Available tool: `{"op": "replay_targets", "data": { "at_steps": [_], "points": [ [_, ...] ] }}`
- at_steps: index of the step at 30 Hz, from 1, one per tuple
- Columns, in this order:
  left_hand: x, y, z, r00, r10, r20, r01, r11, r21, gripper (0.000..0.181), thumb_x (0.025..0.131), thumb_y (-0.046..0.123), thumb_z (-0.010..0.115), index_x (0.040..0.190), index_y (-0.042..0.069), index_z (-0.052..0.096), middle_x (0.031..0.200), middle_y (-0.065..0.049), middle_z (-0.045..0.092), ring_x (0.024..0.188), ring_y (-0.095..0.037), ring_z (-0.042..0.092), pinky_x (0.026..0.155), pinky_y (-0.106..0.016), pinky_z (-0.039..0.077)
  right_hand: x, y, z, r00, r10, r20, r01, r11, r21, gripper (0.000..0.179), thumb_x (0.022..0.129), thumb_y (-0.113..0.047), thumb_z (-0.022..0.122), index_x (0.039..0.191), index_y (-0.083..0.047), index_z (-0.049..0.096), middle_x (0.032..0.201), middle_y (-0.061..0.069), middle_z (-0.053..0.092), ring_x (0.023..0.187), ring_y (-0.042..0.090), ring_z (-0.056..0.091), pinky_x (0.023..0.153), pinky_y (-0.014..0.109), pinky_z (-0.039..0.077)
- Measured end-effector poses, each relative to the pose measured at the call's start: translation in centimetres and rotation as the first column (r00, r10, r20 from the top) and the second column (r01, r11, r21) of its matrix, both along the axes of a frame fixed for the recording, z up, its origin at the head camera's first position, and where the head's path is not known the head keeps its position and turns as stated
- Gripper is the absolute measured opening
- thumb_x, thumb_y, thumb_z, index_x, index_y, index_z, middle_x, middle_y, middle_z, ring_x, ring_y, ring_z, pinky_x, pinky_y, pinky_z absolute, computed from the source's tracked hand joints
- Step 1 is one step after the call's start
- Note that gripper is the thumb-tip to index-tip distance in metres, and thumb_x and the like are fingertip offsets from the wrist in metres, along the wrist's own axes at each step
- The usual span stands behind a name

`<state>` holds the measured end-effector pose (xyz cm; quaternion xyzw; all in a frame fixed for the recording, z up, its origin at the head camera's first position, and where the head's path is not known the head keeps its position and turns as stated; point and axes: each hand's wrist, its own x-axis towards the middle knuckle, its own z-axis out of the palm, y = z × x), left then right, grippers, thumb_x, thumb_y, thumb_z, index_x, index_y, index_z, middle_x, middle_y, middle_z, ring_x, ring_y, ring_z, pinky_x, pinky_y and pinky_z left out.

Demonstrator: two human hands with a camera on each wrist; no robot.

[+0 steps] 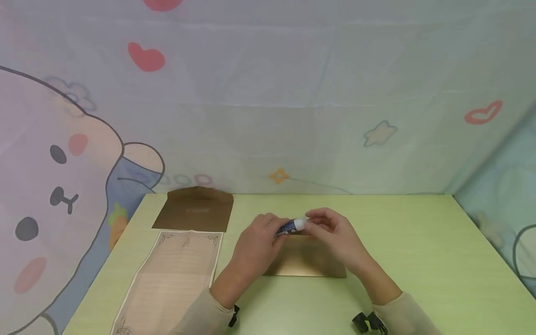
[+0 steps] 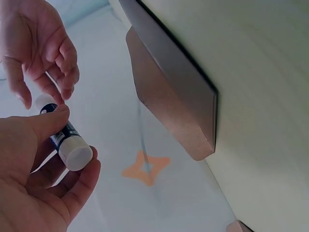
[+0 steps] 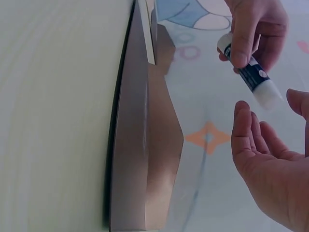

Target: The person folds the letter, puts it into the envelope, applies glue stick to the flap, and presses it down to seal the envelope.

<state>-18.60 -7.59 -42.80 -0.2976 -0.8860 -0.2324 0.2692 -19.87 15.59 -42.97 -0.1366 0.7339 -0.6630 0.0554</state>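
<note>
My left hand (image 1: 255, 244) grips a glue stick (image 1: 289, 227) with a dark blue label and white ends, thumb on one side and fingers on the other. The right hand (image 1: 341, 239) is close to the stick's white end. In the right wrist view, that hand's fingers are spread apart and relaxed, with a gap between them and the glue stick (image 3: 254, 76). A bronze envelope (image 1: 307, 265) lies on the table under both hands, and its far part is hidden by them. In the left wrist view, the envelope's flap (image 2: 161, 94) is tilted open.
To the left lies a cream letter sheet (image 1: 176, 279) with ornate corners, partly under the left sleeve. Behind it is a second brown envelope (image 1: 192, 214) with its flap up, by the table's back edge. A printed curtain (image 1: 293, 93) hangs behind the table (image 1: 418, 242).
</note>
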Motion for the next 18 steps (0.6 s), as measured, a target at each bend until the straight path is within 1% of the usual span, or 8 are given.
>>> {"op": "replay_targets", "data": {
  "at_steps": [2,4,7,9,13,18],
  "points": [
    [-0.06,-0.12,0.09,1.0,0.003,-0.016,-0.003,1.0,-0.012,0.031,0.088,0.011,0.089,0.116,0.008,0.077,0.103,-0.001,0.066,0.091,-0.02,0.064,0.07,-0.033,0.059,-0.04,0.23,0.09,1.0,-0.001,-0.009,0.001,0.999,0.033,0.04,0.104,-0.024,0.072,0.135,-0.001,0.062,0.116,0.02,0.07,0.107,0.043,0.071,0.095,0.052,0.059],
    [-0.08,-0.17,0.17,1.0,-0.001,-0.025,0.001,1.0,-0.023,0.032,0.087,0.011,0.089,0.116,0.008,0.077,0.103,-0.001,0.065,0.09,-0.021,0.063,0.069,-0.033,0.059,-0.06,0.34,0.11,1.0,0.005,-0.012,-0.005,0.998,0.066,0.039,0.105,-0.026,0.072,0.135,-0.003,0.063,0.112,0.022,0.07,0.103,0.047,0.071,0.091,0.049,0.06],
    [-0.09,-0.12,0.18,1.0,-0.021,-0.018,0.02,0.999,-0.033,0.033,0.086,0.01,0.09,0.116,0.007,0.078,0.102,-0.001,0.066,0.088,-0.02,0.062,0.067,-0.033,0.058,-0.06,0.35,0.07,1.0,0.022,-0.02,-0.02,0.993,0.113,0.035,0.105,-0.029,0.072,0.131,-0.006,0.066,0.106,0.026,0.07,0.094,0.046,0.069,0.083,0.041,0.061],
    [-0.06,-0.06,0.13,0.999,-0.033,-0.012,0.032,0.999,-0.04,0.033,0.086,0.01,0.09,0.117,0.008,0.078,0.101,0.0,0.067,0.086,-0.019,0.061,0.066,-0.032,0.057,-0.04,0.3,0.01,0.999,0.038,-0.026,-0.035,0.992,0.125,0.032,0.105,-0.029,0.072,0.127,-0.007,0.068,0.104,0.028,0.069,0.089,0.044,0.068,0.079,0.038,0.061],
    [0.05,0.02,0.05,0.999,-0.038,0.002,0.038,0.998,-0.047,0.032,0.087,0.011,0.089,0.117,0.009,0.077,0.102,0.001,0.068,0.085,-0.018,0.061,0.065,-0.03,0.056,0.05,0.17,-0.09,0.997,0.061,-0.05,-0.054,0.989,0.136,0.027,0.106,-0.027,0.07,0.122,-0.006,0.069,0.1,0.029,0.069,0.084,0.044,0.067,0.075,0.04,0.061],
    [0.16,0.0,0.12,0.999,-0.035,0.018,0.036,0.998,-0.054,0.03,0.089,0.009,0.088,0.117,0.009,0.077,0.103,0.001,0.069,0.086,-0.017,0.061,0.065,-0.03,0.056,0.03,0.06,-0.26,0.995,0.074,-0.074,-0.062,0.987,0.147,0.024,0.107,-0.026,0.068,0.119,-0.005,0.068,0.098,0.028,0.069,0.083,0.047,0.067,0.073,0.041,0.06]
  ]
}}
